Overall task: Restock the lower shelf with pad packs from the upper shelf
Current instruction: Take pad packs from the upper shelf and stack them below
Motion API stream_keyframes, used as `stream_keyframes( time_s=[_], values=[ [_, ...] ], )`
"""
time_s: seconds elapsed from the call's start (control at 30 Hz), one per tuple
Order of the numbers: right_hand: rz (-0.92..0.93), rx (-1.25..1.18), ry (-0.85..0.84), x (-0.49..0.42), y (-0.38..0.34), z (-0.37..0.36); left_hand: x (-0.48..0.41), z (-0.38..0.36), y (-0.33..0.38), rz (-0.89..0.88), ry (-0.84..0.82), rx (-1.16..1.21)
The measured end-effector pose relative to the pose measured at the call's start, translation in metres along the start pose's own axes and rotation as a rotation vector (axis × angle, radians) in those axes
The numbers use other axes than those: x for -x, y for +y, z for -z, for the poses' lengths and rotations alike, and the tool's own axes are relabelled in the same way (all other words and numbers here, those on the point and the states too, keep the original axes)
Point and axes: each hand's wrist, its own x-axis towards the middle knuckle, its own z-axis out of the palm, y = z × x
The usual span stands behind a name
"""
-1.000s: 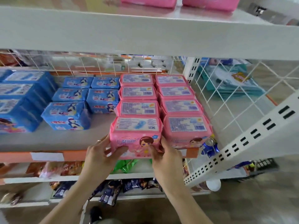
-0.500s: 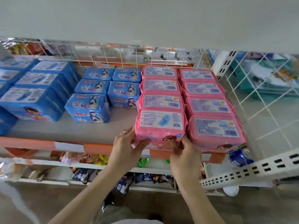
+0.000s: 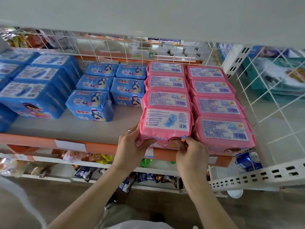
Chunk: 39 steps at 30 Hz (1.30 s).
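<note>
- Your left hand (image 3: 132,144) is at centre frame. Its fingers curl round the lower left corner of the pink plastic-wrapped pad pack (image 3: 165,124), and the thumb lies across the front face.
- There's a thin silver ring (image 3: 129,131) on one finger of that hand.
- Your right hand (image 3: 191,151) sits just right of centre, its fingertips pinching the lower right front corner of the same pack.
- The pack you're holding is at the very front of the white shelf with an orange front strip (image 3: 66,128). It lies label side up, and its front face covers part of the strip.
- It heads the left pink column, touching the first of three more pink packs (image 3: 165,83), which run back toward the white wire mesh panel (image 3: 115,47).
- Pressed against its right side is a second column of four pink packs (image 3: 214,104), filling the shelf out to the right-hand mesh.
- Left of the pink rows you've got five small blue pad packs (image 3: 94,83) in two columns, with bare shelf in front of the shorter one.
- Further left, at the frame's edge, are larger blue packs (image 3: 33,90).
- At lower right, a blue drink can (image 3: 247,160) sits just below the front right pink pack.
- Across the top of the frame runs the white shelf board above (image 3: 148,14).
- Under the orange strip, at lower left, mixed snack packets (image 3: 85,157) lie on the shelves beneath.
</note>
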Motion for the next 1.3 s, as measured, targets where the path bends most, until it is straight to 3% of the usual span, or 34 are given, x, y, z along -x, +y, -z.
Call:
stream_keyframes(
  time_s=[0.2, 0.47, 0.6, 0.77, 1.03, 1.17, 1.3],
  values=[
    [-0.001, -0.017, 0.017, 0.000, 0.004, -0.008, 0.004, -0.006, -0.001, -0.017, 0.040, 0.029],
    [-0.002, -0.082, -0.017, 0.017, 0.013, -0.009, 0.010, 0.009, 0.002, -0.088, -0.007, -0.234],
    [0.162, -0.009, 0.080, 0.029, 0.008, 0.005, 0.018, 0.011, 0.006, -0.035, 0.058, -0.313],
    [0.315, 0.073, 0.159, 0.025, 0.004, 0.013, 0.026, -0.001, 0.010, -0.222, 0.061, -0.367],
    [0.319, 0.151, 0.152, 0.012, 0.003, 0.010, 0.015, -0.007, 0.007, -0.316, 0.156, -0.405],
    [0.360, 0.137, 0.077, 0.020, 0.001, 0.032, 0.018, -0.005, 0.005, -0.259, 0.077, -0.386],
    [0.463, 0.051, 0.280, 0.005, 0.010, 0.095, 0.022, 0.003, 0.013, -0.147, -0.006, -0.336]
  ],
)
